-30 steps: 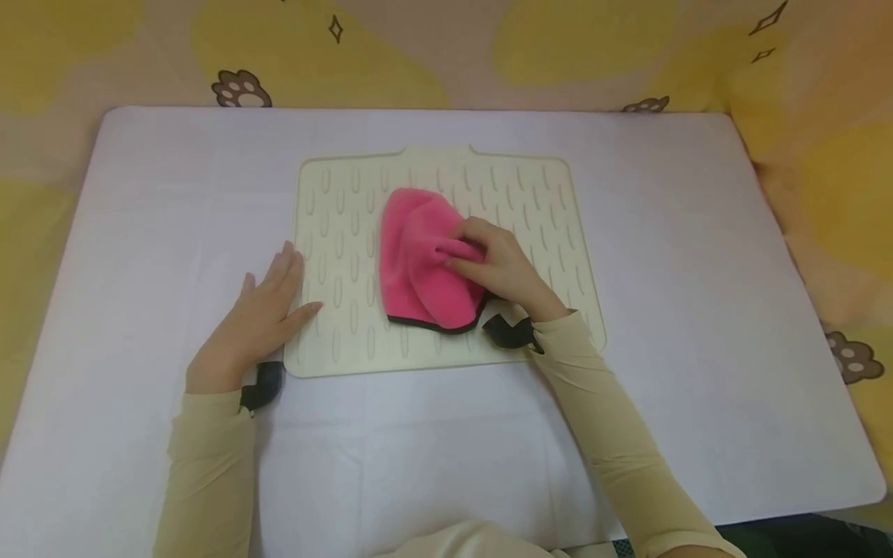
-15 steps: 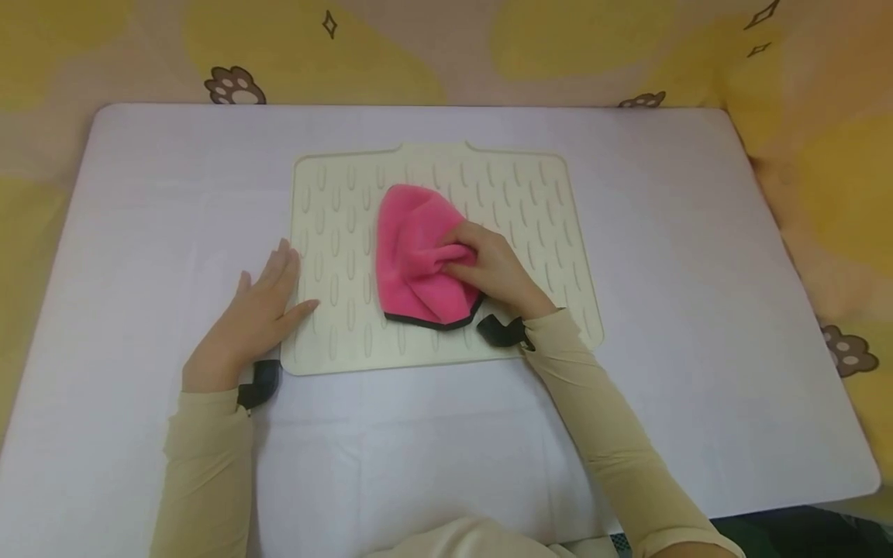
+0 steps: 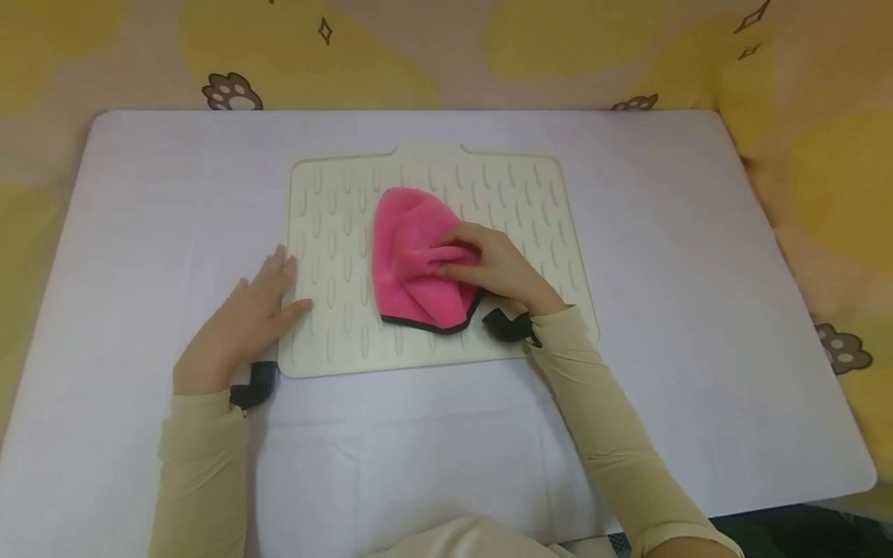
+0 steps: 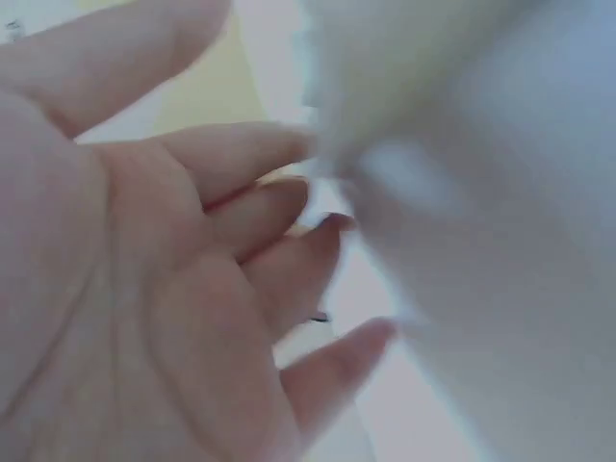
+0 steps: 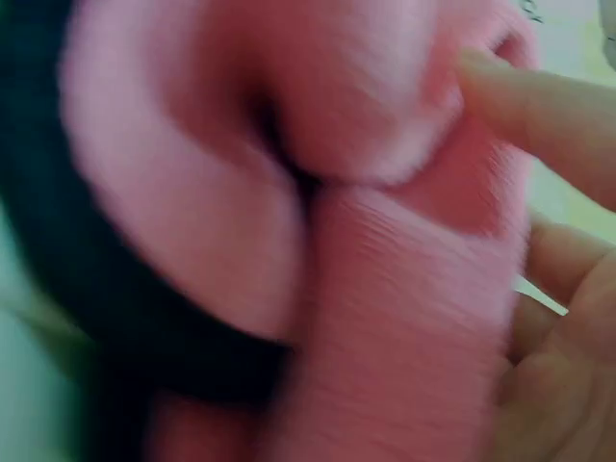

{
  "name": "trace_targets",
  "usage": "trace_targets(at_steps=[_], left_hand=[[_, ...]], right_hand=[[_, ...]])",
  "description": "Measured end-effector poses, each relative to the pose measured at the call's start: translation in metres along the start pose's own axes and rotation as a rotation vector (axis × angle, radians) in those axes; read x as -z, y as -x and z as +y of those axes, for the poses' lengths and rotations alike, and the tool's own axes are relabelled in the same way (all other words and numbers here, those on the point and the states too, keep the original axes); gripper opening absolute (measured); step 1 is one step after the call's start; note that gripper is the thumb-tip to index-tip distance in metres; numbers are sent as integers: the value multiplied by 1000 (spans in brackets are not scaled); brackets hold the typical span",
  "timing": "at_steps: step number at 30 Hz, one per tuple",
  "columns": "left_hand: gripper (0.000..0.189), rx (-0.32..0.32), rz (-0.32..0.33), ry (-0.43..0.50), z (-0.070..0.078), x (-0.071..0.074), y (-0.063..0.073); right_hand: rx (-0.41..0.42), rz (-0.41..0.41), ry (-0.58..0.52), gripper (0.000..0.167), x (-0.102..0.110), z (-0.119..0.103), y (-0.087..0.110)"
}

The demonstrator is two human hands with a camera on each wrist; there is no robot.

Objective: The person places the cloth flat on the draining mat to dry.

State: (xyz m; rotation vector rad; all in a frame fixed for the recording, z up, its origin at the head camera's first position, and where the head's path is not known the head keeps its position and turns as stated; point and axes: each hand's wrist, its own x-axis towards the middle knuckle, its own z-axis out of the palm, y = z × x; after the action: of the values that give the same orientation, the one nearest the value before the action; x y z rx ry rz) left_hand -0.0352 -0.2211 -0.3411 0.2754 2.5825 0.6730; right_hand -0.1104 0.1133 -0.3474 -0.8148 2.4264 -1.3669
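In the head view a pink fleecy cloth with black edging lies bunched on a cream ridged mat. My right hand pinches a raised fold of it between thumb and fingers. The right wrist view has the cloth close up and blurred, with fingers against its right side. My left hand holds nothing and lies along the mat's left edge, its thumb over the mat. In the left wrist view that hand shows its palm, the fingers loosely bent and spread.
The mat has a tab on its far side and lies on a white-covered table. A patterned yellow fabric wall rises behind the table and along its right side. Black wrist mounts sit below both hands.
My left hand has drawn slightly left and its fingers look a little closer together. The right hand keeps its pinch on the cloth, which stays in the same place on the mat.
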Motion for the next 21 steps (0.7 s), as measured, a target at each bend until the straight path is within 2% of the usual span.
trace_targets(at_steps=[3, 6, 9, 12, 15, 17, 21], left_hand=[[64, 3, 19, 8, 9, 12, 1], [52, -38, 113, 29, 20, 19, -6], [42, -94, 203, 98, 29, 19, -26], [38, -113, 256, 197, 37, 13, -56], [38, -97, 253, 262, 43, 3, -83], [39, -62, 233, 296, 45, -4, -93], [39, -23, 209, 339, 47, -13, -94]], right_hand=[[1, 10, 3, 27, 15, -3, 0], [-12, 55, 24, 25, 32, -2, -2], [-54, 108, 33, 24, 47, 5, -2], [-121, 149, 34, 24, 56, 16, -4], [-171, 159, 13, 25, 56, 27, -3], [-199, 143, 1, 26, 50, 34, -1], [-257, 76, -19, 26, 38, 36, 3]])
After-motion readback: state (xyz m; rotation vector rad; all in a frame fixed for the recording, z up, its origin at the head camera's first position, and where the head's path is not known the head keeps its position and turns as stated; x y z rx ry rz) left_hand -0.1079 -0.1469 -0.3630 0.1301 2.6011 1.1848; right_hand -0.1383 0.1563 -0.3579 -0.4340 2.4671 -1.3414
